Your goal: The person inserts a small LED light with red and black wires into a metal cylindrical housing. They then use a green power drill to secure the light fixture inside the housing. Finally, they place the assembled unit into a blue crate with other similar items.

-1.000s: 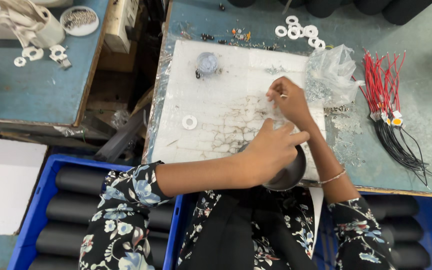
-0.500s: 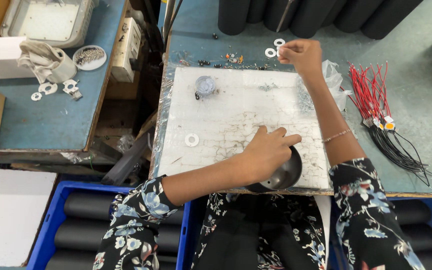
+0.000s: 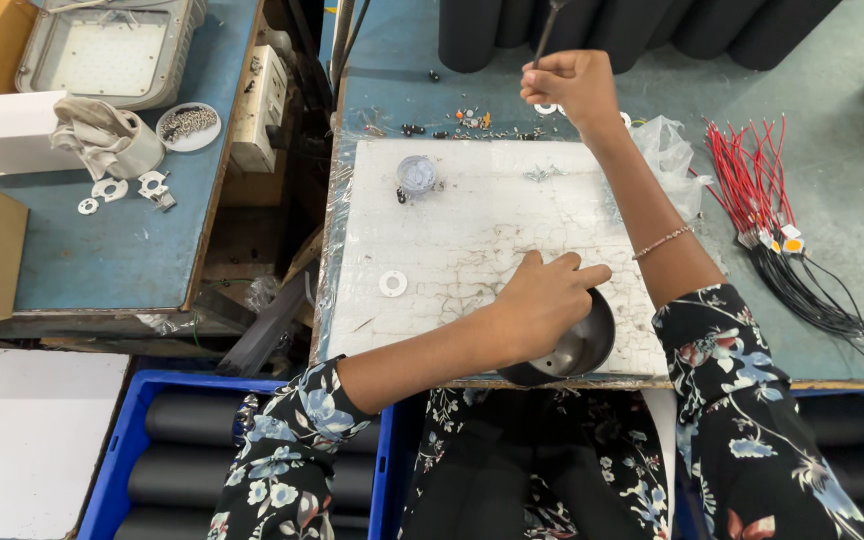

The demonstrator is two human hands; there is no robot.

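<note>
Two tables stand side by side with a dark gap between them. On the left table lie a square lamp housing, a white box with a crumpled cloth, a small dish of screws and some white washers, all well apart from the hands. Below it, a blue crate holds dark cylinders.

On the right table a cracked white board takes up the near left part; its front edge runs along the table's edge just before the person's lap. Most of the board is bare, with only a small clear round lid near its far edge and one white ring left of centre.

At the board's near edge the left hand rests over a dark metal bowl, fingers curled on its rim and holding it; the bowl overhangs the edge a little.

Across the board, the right hand is raised over the far side, fingers closed around a thin dark rod; what the rod belongs to cannot be told. Small screws and bits lie scattered just left of that hand. A clear plastic bag lies beside the right forearm, and a bundle of red and black wires lies further right. Black cylinders line the far edge.
</note>
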